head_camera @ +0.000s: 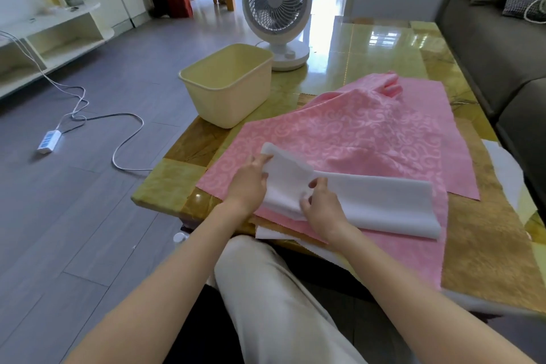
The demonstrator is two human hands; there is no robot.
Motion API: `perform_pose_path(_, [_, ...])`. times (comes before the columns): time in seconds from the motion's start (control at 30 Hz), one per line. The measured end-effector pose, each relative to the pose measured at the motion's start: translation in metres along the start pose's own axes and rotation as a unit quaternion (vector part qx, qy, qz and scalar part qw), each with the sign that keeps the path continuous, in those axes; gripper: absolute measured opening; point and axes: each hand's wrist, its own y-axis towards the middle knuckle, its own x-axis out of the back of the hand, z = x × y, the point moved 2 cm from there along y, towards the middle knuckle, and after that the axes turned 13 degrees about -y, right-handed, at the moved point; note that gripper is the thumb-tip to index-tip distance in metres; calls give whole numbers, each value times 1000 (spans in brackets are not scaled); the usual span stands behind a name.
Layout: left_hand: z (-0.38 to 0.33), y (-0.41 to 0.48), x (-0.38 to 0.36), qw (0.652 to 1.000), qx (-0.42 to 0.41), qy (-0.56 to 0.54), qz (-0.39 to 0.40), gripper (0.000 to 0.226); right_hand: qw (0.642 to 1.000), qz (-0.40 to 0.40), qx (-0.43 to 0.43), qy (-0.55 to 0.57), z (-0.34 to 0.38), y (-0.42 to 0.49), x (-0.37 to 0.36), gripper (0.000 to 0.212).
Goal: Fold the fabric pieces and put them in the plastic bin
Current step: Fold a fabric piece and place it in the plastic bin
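Head view of a seated person at a glossy, stone-patterned counter (174, 180). A folded strip of white fabric (372, 204) lies across the near part of a pink fabric (354, 133) with a scroll pattern, which is spread over the counter and rumpled at its far corner. The left hand (251, 185) grips the raised left end of the white fabric, its fingers curled round the edge. The right hand (323, 211) pinches the same strip just beside the left hand, fingers closed on a fold of the cloth. A gold fabric (487, 260) lies beneath the pink one, on the right side of the counter. The cream plastic bin (227, 91) stands upright on the far left corner of the counter, near the pink fabric's edge. A white fan (276, 9) stands behind the bin. On the floor to the left lies a power strip (48, 142) with its cord; a grey sofa (502, 53) runs along the right.
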Motion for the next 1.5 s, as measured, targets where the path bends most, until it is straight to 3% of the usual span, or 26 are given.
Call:
perform_pose_path(0.27, [51, -14, 9, 990, 123, 51, 43, 52, 996, 54, 37, -54, 19, -4, -30, 29])
perform_pose_path(0.4, [59, -16, 4, 988, 124, 78, 43, 50, 992, 54, 57, -103, 17, -4, -30, 33])
perform_pose_path(0.53, [51, -14, 5, 973, 115, 199, 17, 51, 982, 13, 80, -168, 9, -9, -20, 36])
perform_pose_path(0.63, [27, -12, -3, 979, 65, 191, -21, 48, 973, -10, 78, -216, -10, -10, -4, 40])
perform_pose_path(0.8, [-20, -7, -49, 992, -60, 105, 46, 37, 966, 6, 18, -257, -63, -5, 33, 42])
perform_pose_path(1.0, [-41, -9, -104, 959, -50, 193, 202, 50, 971, -32, -19, -235, -107, -6, 64, 47])
perform_pose_path(1.23, [-43, -6, -114, 947, -36, 245, 206, 53, 970, -135, -129, -154, -125, -20, 71, 56])
perform_pose_path(1.5, [-42, -9, -120, 942, -49, 273, 188, 52, 969, -35, -204, -133, -139, -25, 78, 57])
